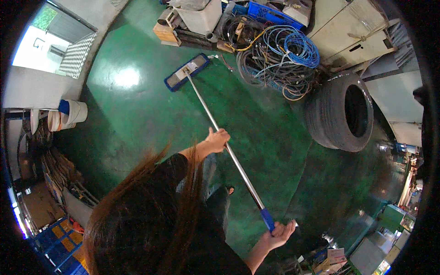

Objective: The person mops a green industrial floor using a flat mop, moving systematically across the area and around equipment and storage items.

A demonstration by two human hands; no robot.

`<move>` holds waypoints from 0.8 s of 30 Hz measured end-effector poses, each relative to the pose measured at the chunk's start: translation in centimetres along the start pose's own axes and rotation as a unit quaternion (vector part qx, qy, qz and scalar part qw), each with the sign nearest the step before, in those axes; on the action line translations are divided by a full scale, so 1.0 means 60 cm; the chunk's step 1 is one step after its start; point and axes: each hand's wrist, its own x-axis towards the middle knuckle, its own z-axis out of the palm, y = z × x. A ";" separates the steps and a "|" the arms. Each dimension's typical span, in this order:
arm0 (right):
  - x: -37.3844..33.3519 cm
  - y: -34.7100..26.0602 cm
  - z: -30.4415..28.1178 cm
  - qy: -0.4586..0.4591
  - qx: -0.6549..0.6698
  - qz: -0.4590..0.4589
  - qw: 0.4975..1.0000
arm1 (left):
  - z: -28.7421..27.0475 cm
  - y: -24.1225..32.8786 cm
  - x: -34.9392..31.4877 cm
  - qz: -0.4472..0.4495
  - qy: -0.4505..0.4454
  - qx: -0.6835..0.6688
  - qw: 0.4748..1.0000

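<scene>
A flat mop (244, 175) with a metal pole slants across the middle of the view. Its wide head (176, 81), edged in blue, lies on the green floor at the far end. Partway up the pole, my left hand (217, 140) is closed around the metal tube. My right hand (279, 234) holds the end of the blue grip (266, 219), its fingers only loosely curled there. Long hair and a dark sleeve cover part of the lower left.
Coiled blue and black cables (288, 52) lie in a heap beyond the mop head, beside a blue crate (275, 16). A large tire (337, 112) stands at the right. White buckets (75, 112) sit by the left wall, with flattened cardboard (59, 169) nearer.
</scene>
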 end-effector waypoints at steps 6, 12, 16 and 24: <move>-0.002 0.022 0.080 -0.108 0.047 0.031 0.993 | -0.027 -0.066 -0.003 -0.093 0.007 -0.033 0.995; 0.047 -0.060 0.032 -0.128 -0.121 -0.194 0.965 | -0.024 0.039 0.011 -0.072 0.056 -0.082 0.992; 0.080 -0.173 -0.101 -0.072 -0.051 -0.201 0.976 | -0.003 0.229 0.020 0.026 -0.019 -0.097 0.995; 0.056 -0.345 -0.385 0.113 -0.323 -0.508 0.790 | 0.090 0.591 0.006 0.211 0.041 -0.175 0.961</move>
